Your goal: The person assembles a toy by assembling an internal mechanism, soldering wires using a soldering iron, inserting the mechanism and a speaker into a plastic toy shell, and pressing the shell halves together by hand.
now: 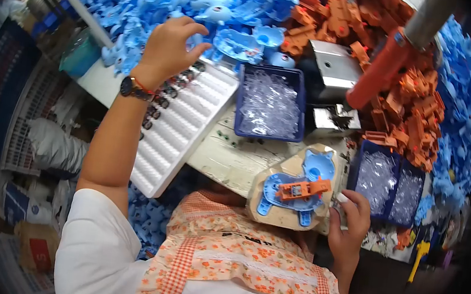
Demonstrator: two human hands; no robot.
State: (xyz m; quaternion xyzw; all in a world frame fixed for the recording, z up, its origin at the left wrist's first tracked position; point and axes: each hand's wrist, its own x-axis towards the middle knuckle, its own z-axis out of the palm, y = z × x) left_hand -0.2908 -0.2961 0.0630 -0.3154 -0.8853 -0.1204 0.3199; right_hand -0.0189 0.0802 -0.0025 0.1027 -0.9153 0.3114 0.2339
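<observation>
My left hand (174, 44) is over the near edge of the heap of blue plastic parts (216, 11), thumb and fingers apart, with nothing visible between them. A blue animal-shaped shell (319, 163) lies hollow side up in a tan fixture (259, 193), with an orange mechanism (303, 189) across its middle. Just right of the fixture is my right hand (349, 218), its thumb and forefinger apart. Something small and white shows at the forefinger's tip; whether it is a piece or a finger covering is unclear.
A white ridged tray (176, 134) with small dark parts lies left. Dark blue bins (301, 105) (389, 208) hold clear pieces. A metal block (337, 68) and a red-sleeved pole (381, 68) stand by the orange parts (419, 118). A yellow tool (420, 258) is at the right.
</observation>
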